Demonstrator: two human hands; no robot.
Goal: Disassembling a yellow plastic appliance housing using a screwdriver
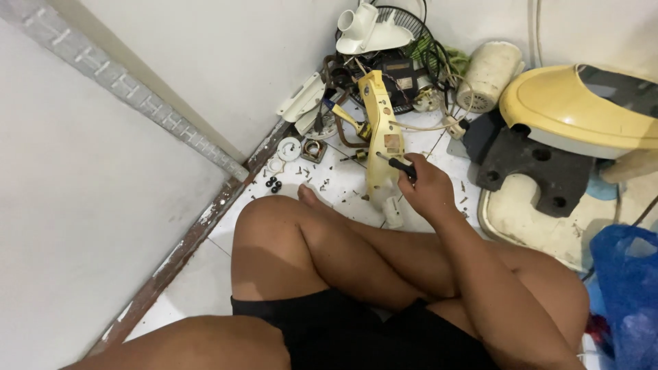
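Note:
My right hand grips a screwdriver with a black handle. Its tip rests against a long pale yellow plastic housing that lies on the white tiled floor in front of my crossed legs. A brown circuit patch shows on the housing just above the tip. A white cylindrical end piece sits at the housing's near end, beside my wrist. My left hand is out of sight.
Fan parts fill the corner: a wire grille, a white duct piece, a white motor casing, wires, loose screws and black knobs. To the right stand a yellow dome cover, a black base plate and a blue bag.

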